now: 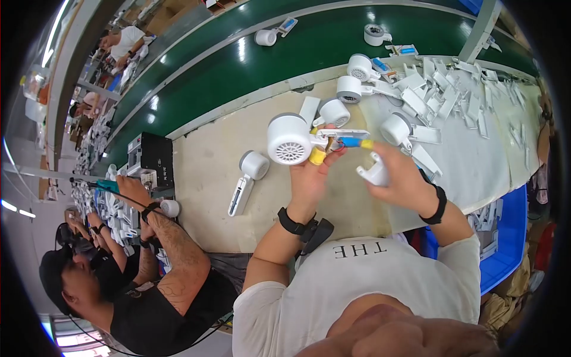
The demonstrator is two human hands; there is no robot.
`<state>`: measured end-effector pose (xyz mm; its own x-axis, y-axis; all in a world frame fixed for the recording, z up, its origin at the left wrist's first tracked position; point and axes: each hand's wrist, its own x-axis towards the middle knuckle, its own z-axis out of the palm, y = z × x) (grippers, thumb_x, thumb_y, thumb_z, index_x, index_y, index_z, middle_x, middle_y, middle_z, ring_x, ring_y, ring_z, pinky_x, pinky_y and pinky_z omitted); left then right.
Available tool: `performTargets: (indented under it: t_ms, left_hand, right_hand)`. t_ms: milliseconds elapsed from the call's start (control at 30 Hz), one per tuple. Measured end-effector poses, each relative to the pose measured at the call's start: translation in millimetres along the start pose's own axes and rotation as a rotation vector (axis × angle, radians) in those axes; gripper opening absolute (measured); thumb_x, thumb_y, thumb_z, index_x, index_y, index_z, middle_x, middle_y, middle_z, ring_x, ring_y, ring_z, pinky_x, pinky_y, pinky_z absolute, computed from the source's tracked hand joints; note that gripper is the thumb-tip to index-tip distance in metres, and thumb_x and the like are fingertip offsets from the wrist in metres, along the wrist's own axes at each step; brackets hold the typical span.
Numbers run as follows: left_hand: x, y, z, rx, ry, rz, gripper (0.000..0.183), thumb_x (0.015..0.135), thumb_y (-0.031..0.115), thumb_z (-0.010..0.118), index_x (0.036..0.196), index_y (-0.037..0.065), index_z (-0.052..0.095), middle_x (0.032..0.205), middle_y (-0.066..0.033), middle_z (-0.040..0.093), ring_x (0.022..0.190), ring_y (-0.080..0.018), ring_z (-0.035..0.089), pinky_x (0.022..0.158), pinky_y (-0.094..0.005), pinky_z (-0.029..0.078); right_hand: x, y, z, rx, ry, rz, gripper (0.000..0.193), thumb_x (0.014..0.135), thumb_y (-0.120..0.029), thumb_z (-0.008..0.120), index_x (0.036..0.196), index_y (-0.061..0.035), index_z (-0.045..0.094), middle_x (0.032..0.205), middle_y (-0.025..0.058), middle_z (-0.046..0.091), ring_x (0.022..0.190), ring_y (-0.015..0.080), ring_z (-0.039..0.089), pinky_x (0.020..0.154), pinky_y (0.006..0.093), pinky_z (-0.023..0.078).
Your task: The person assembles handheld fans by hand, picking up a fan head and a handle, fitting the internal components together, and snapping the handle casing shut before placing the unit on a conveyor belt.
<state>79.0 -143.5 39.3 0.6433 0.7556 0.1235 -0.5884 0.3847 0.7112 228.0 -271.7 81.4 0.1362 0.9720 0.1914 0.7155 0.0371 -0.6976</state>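
My left hand (310, 181) is closed around the neck of a white handheld fan (289, 141) with a slotted grille and a grey rim. The fan's handle lies open toward the right, baring a blue battery cell (348, 143) and thin wires. Yellow covers sit on some of my fingertips. My right hand (405, 178) reaches a covered fingertip to the battery's end. A curved white plastic shell piece (376, 172) is tucked in its curled lower fingers. Left of my hands, another fan (254, 165) lies on the table with its handle closed.
More fans (395, 129) lie beyond my hands, beside a heap of white handle shells (443, 95). A green conveyor belt (214, 77) runs along the far side. A black box (156, 160) stands left; a co-worker (160, 285) works there. A blue bin (505, 238) is at right.
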Motion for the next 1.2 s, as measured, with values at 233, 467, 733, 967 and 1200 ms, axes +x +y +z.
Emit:
performTargets:
  t_ms: [233, 467, 733, 967, 1200]
  left_hand:
    - [-5.2, -1.6, 5.9, -0.023, 0.002, 0.001, 0.042, 0.089, 0.013, 0.053, 0.128, 0.006, 0.04, 0.127, -0.0109, 0.047, 0.111, -0.0212, 0.051, 0.088, -0.0399, 0.048]
    - [-7.2, -5.7, 3.7, 0.01, 0.0, -0.034, 0.042, 0.088, 0.012, 0.055, 0.127, 0.005, 0.042, 0.126, -0.0108, 0.048, 0.111, -0.0213, 0.05, 0.089, -0.0376, 0.047]
    - [-4.4, -2.0, 3.9, 0.23, -0.082, 0.057, 0.041, 0.085, 0.008, 0.058, 0.123, 0.0, 0.044, 0.119, -0.0126, 0.053, 0.103, -0.0214, 0.055, 0.087, -0.0356, 0.048]
    - [-0.3, 3.3, 1.3, 0.067, 0.022, 0.006, 0.033, 0.089, 0.012, 0.053, 0.119, 0.001, 0.047, 0.115, -0.0118, 0.055, 0.101, -0.0215, 0.057, 0.082, -0.0373, 0.052]
    - [0.3, -0.6, 2.3, 0.047, 0.034, 0.003, 0.033, 0.088, 0.011, 0.053, 0.12, 0.002, 0.047, 0.118, -0.0119, 0.053, 0.103, -0.0227, 0.056, 0.084, -0.041, 0.052]
  right_hand:
    - [20.5, -6.3, 13.0, -0.215, 0.253, -0.462, 0.063, 0.056, -0.005, 0.065, 0.115, -0.0055, 0.045, 0.121, 0.0094, 0.053, 0.087, 0.0281, 0.054, 0.076, 0.0361, 0.045]
    - [19.8, -6.7, 11.1, -0.227, 0.2, -0.458, 0.065, 0.056, -0.004, 0.065, 0.118, -0.0067, 0.044, 0.123, 0.0081, 0.052, 0.086, 0.0277, 0.054, 0.076, 0.0358, 0.044]
    - [18.5, -8.8, 9.6, 0.389, 0.076, -0.207, 0.069, 0.062, -0.005, 0.063, 0.126, -0.0082, 0.039, 0.119, 0.0139, 0.052, 0.086, 0.0304, 0.055, 0.072, 0.0371, 0.046]
    - [22.8, -5.5, 16.5, 0.177, 0.135, -0.268, 0.062, 0.063, -0.009, 0.062, 0.123, -0.0098, 0.045, 0.104, 0.0118, 0.057, 0.086, 0.0305, 0.055, 0.071, 0.0378, 0.046]
    - [23.8, -6.6, 15.3, -0.028, 0.129, -0.31, 0.064, 0.06, -0.01, 0.065, 0.122, -0.0108, 0.047, 0.095, 0.0111, 0.058, 0.081, 0.0276, 0.053, 0.072, 0.0371, 0.045]
